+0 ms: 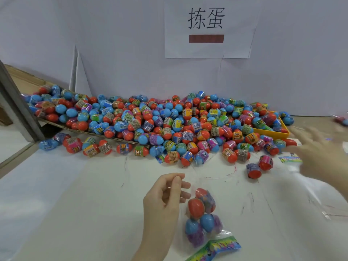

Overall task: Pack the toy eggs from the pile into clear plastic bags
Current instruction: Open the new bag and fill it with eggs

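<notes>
Filling a clear plastic bag (202, 215) with toy eggs (195, 205), a few already inside, low on the white desk (94, 194). Left hand (165, 196) pinching the bag's top edge with curled fingers, holding it up. Right hand (320, 153) blurred, fingers spread, holding nothing, reaching toward the big pile (160, 125) at the back of the desk. Next, probably: grabbing one loose egg near the edge, then dropping it through the bag's mouth, kept open.

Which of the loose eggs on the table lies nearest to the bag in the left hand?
The red egg with the purple wrapper, alone at the pile's front right edge, beside a pink-wrapped one; others lie farther from the bag held by the left hand.
</notes>
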